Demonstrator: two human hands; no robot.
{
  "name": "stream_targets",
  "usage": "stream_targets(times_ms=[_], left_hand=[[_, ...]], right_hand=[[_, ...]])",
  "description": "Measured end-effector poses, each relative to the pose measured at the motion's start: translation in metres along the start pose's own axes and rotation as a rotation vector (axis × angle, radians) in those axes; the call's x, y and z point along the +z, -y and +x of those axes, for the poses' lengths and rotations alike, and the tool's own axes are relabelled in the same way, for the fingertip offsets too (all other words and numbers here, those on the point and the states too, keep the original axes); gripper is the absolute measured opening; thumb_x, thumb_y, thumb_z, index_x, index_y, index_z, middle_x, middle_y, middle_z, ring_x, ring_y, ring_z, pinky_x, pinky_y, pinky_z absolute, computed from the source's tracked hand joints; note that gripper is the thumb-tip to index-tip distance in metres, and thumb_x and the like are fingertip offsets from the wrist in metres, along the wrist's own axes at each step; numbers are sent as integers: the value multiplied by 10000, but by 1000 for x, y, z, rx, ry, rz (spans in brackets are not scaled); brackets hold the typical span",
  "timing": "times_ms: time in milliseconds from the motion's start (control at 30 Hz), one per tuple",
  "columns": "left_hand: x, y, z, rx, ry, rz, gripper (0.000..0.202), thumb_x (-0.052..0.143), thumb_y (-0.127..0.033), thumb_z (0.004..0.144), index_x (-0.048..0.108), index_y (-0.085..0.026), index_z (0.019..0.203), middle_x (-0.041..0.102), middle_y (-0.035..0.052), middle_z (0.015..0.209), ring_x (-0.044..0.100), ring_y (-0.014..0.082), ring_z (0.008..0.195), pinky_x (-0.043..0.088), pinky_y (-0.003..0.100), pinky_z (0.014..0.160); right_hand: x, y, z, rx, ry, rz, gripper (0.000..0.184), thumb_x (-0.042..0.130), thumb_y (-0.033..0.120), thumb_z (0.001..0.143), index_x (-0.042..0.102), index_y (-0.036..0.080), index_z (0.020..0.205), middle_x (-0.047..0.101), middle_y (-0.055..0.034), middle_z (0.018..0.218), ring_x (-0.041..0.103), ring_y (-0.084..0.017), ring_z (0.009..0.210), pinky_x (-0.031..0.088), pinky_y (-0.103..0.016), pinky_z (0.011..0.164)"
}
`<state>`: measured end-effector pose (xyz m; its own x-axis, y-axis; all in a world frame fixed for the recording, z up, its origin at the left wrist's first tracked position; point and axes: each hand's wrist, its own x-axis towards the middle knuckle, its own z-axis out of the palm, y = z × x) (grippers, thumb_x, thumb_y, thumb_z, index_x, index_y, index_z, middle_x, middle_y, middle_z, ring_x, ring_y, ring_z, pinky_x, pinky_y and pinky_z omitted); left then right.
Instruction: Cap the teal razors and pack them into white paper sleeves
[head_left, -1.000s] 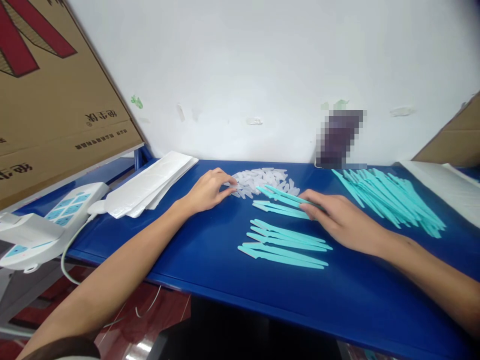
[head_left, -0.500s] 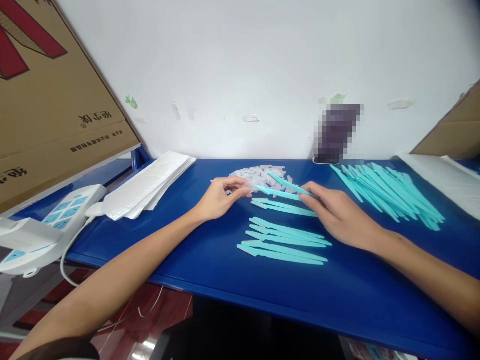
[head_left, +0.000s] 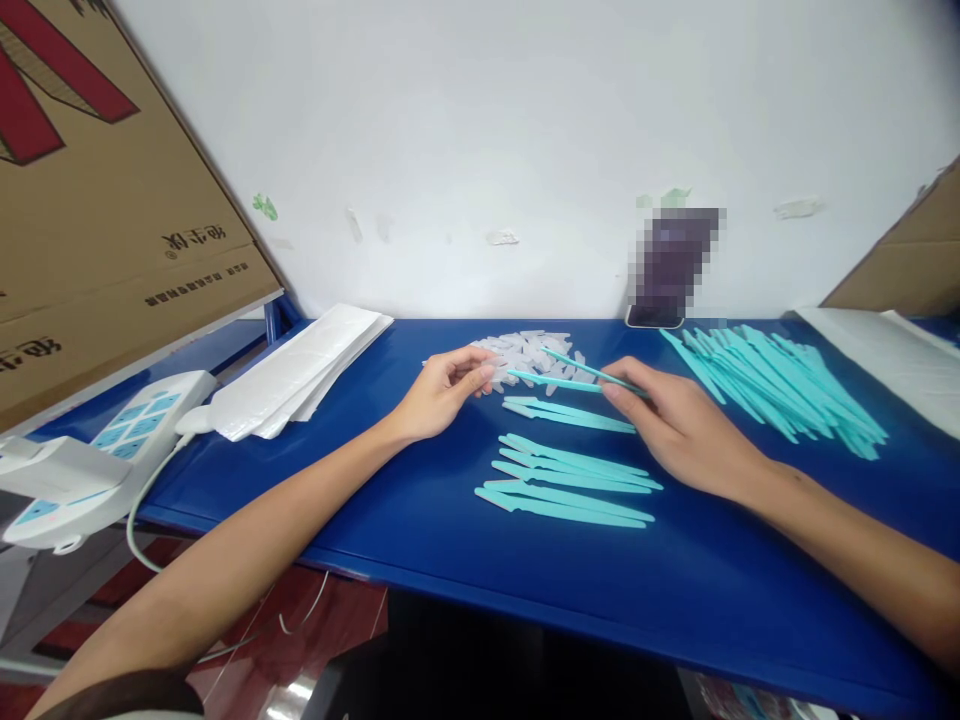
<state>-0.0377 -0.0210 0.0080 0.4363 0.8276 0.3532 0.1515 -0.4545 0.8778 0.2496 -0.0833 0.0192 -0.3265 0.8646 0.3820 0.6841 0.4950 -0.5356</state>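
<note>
My right hand (head_left: 675, 420) pinches the handles of two thin teal plastic sticks (head_left: 570, 375), lifted a little off the blue table (head_left: 420, 520) and pointing left. My left hand (head_left: 442, 390) is curled, its fingertips pinched on a small clear plastic cap (head_left: 487, 378) right at the sticks' tips. Behind both hands lies a heap of clear caps (head_left: 529, 352). One teal stick (head_left: 566, 413) lies just below the held ones. Nearer me, several teal sticks (head_left: 570, 485) lie side by side in rows.
A large pile of teal sticks (head_left: 780, 385) lies at the right. White bag stacks sit at the left (head_left: 300, 365) and far right (head_left: 892, 365). A white power strip (head_left: 97, 450) and a cardboard box (head_left: 97, 200) are at the left. A blurred dark object (head_left: 671, 265) leans on the wall.
My right hand lifted two teal sticks from the table. My left hand left the cap heap with a clear cap and came to the sticks' tips.
</note>
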Motion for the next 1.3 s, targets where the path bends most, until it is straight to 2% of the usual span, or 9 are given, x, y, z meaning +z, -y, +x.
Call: stream_targets(times_ms=[233,600,1033,1167,1300], left_hand=[[-2,1,0,-1,6,-10,409,662,-505,915,689,-140,1099,650,10,714,556,104,619,466,230,616],[0,1,-1,-18,37,18,395,640,-487,937,682,-137,1116,657,11,711,557,102,616,462,221,601],[1,-1,-2,-4,30,11,396,644,-490,935,692,-137,1107,677,22,706,565,102,610,469,227,593],[8,-6,-4,-13,37,7,371,681,-484,906,712,-139,1040,706,34,719,594,109,615,482,233,595],[18,-11,-6,-27,66,6,334,717,-451,883,737,-132,980,733,59,756,648,135,653,511,250,610]], right_hand=[[-1,2,-1,-8,-26,-2,249,409,413,1036,565,228,977,583,6,721,499,-162,606,352,-303,599],[-1,2,-2,22,-56,14,243,419,395,1030,579,221,973,541,26,664,453,-141,561,328,-305,592],[-1,3,-2,25,-11,14,237,425,388,1024,582,220,966,568,16,701,463,-145,579,325,-301,592],[2,7,-3,25,30,37,241,422,410,1023,577,226,1007,564,18,711,446,-144,559,322,-297,570],[6,14,-2,45,97,98,226,413,416,1026,548,240,1067,495,49,641,395,-136,502,311,-287,524]])
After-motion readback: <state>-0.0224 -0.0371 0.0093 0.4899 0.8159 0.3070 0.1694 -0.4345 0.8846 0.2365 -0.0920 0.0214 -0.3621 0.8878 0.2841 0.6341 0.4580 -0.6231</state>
